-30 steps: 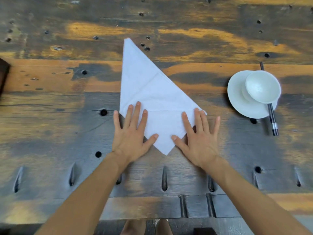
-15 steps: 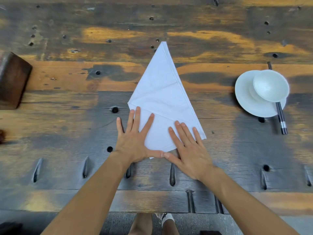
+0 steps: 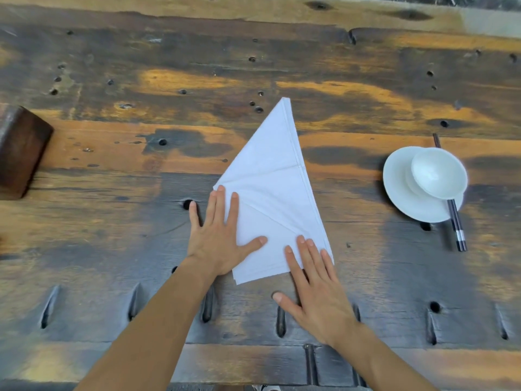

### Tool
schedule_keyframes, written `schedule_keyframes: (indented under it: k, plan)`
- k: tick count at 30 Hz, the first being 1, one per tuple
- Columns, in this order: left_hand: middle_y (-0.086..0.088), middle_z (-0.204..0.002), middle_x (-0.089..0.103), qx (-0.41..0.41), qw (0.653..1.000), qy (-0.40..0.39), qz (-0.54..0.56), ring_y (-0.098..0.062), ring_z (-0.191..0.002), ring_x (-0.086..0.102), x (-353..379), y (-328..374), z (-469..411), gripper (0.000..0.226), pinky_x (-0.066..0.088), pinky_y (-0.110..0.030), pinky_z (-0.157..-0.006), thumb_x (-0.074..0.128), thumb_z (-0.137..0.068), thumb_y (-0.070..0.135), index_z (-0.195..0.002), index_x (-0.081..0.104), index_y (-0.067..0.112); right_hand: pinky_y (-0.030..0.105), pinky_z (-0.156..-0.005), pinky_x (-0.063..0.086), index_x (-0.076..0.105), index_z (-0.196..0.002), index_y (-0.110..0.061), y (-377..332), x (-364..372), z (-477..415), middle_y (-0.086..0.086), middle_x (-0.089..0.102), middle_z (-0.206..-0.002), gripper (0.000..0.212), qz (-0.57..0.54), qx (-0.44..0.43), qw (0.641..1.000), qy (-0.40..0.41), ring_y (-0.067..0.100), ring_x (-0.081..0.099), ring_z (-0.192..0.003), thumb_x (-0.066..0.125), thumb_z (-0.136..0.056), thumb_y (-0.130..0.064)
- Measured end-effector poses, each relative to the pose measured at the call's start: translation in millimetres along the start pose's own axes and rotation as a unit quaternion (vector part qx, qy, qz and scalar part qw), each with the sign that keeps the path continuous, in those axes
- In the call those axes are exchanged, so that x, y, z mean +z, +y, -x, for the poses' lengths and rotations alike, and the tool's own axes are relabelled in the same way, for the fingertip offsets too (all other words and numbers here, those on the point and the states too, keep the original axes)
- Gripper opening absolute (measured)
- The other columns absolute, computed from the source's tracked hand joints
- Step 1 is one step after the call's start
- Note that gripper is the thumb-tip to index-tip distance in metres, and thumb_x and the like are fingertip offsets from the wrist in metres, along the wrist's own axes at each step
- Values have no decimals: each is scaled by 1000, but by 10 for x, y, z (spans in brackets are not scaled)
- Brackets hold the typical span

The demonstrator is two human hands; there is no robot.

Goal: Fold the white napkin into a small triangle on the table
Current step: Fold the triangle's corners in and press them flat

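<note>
1. Head view: the white napkin [image 3: 276, 198] lies flat near the middle of the wooden table [image 3: 352, 114], folded into a tall triangle. Its sharp tip points away from the person and its short edge runs slantwise nearest them. Crease lines cross the cloth, and a hemmed double edge runs down its right side.
2. The left hand [image 3: 217, 238] lies palm down, fingers spread and flat. The longer fingers and the thumb rest on the napkin's left part, while the little finger lies on bare wood beside a round hole. It presses the cloth and grasps nothing.
3. The right hand [image 3: 315, 289] is also flat and spread. Its fingertips [image 3: 303, 244] rest on the napkin's lower right corner; its thumb and palm lie on the table, off the cloth. It pinches nothing.
4. Well to the right stands a white plate [image 3: 400, 193] with a small white bowl [image 3: 438, 173] on it. Dark chopsticks [image 3: 458, 230] run under the bowl and across the plate's rim.
5. At the left edge sits a dark wooden block [image 3: 19, 150], partly cut off.
6. No brand, label or writing can be read on anything.
</note>
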State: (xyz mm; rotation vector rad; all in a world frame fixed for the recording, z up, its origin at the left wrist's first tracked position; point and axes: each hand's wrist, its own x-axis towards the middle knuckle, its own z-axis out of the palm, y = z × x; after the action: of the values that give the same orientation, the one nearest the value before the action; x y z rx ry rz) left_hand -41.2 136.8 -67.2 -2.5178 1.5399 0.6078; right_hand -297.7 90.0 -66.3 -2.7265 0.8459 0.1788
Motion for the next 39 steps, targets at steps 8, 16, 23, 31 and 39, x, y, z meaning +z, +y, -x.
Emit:
schedule_keyframes:
  k: [8, 16, 23, 31, 39]
  plan:
    - [-3, -169, -23, 15, 995, 94, 12, -19, -158, -14, 148, -58, 39, 72, -7, -66, -122, -9, -98, 61, -161, -15, 27, 62, -119, 9, 31, -156, -3, -529, -50, -458, 17, 18, -167, 89, -35, 20, 998, 45, 30, 14, -156, 27, -100, -72]
    - [-14, -160, -43, 3, 997, 67, -38, -29, -150, -37, 255, -110, -17, 76, -9, -66, -121, 16, -100, 53, -158, -25, 26, 56, -123, -9, 2, -162, -11, -704, -82, -1229, 2, -15, -169, 97, -29, -37, 999, -5, 14, -22, -153, 9, -94, -80]
    - [-4, -167, -31, -5, 995, 97, 32, -19, -155, -27, 219, -98, -7, 65, -11, -60, -123, -4, -101, 54, -160, -19, 32, 52, -122, 10, 20, -161, -11, -308, 3, -715, 8, 8, -170, 88, -18, -13, 1000, 19, 22, 3, -157, 25, -99, -74]
    - [-14, -170, -16, -24, 993, 114, 16, -30, -159, -7, 136, 33, 62, 68, -10, -64, -122, 3, -102, 51, -163, -6, 20, 50, -122, 12, 15, -162, -11, -110, 53, -322, 9, 4, -171, 92, -2, 11, 999, 41, 24, 5, -157, 33, -97, -74]
    - [-19, -170, -11, -57, 990, 111, 72, -37, -157, -13, 307, 470, 238, 87, -1, -57, -127, 15, -100, 67, -164, 1, 9, 52, -123, 13, 15, -161, -9, -122, 65, -323, 12, 6, -170, 90, 8, 14, 999, 36, 24, 4, -157, 31, -98, -72]
